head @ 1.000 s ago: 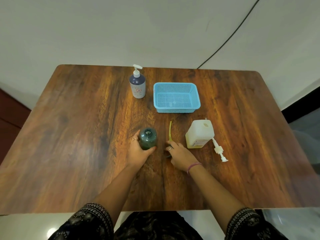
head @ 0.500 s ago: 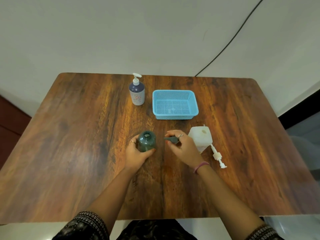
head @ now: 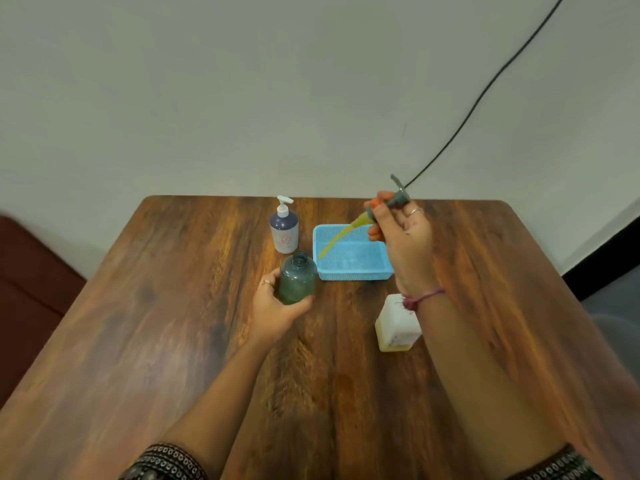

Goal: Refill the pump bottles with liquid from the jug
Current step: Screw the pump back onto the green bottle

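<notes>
A dark green pump bottle stands upright and uncapped near the table's middle, with my left hand wrapped around its lower side. My right hand is raised above the blue basket and grips the green pump head; its yellowish tube slants down to the left, its tip near the bottle's mouth. The white jug, with yellow liquid low inside, stands below my right wrist, partly hidden by it. A second pump bottle, dark blue and white with its pump on, stands at the back.
A blue mesh basket sits right of the bottles on the wooden table. A black cable runs up the wall behind. Dark red furniture stands off the table's left edge.
My right hand picked the green pump up off the table and lifted it high over the basket. My left hand stayed on the green bottle. The camera tilted up.
</notes>
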